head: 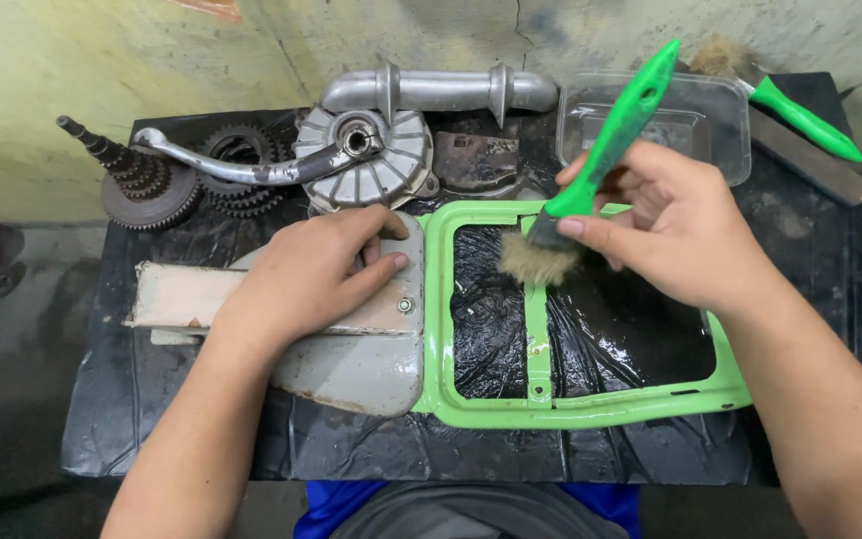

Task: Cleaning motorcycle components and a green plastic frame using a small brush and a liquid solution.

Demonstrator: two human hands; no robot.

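Green frame (581, 404) looks stiff, light, wet-slick; my left hand (316, 274) presses flat on its grey panel (351, 369); right hand (670, 235) fingers pinch the brush (606, 150).

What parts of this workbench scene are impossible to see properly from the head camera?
- Grey metal cover: its middle lies under the left hand.
- Green frame: its right side is hidden by the right hand and forearm.
- Brush: whether its bristles touch the frame cannot be told.
- Second brush: its bristles are blurred.
- Clear plastic tray: contents unclear through glare.
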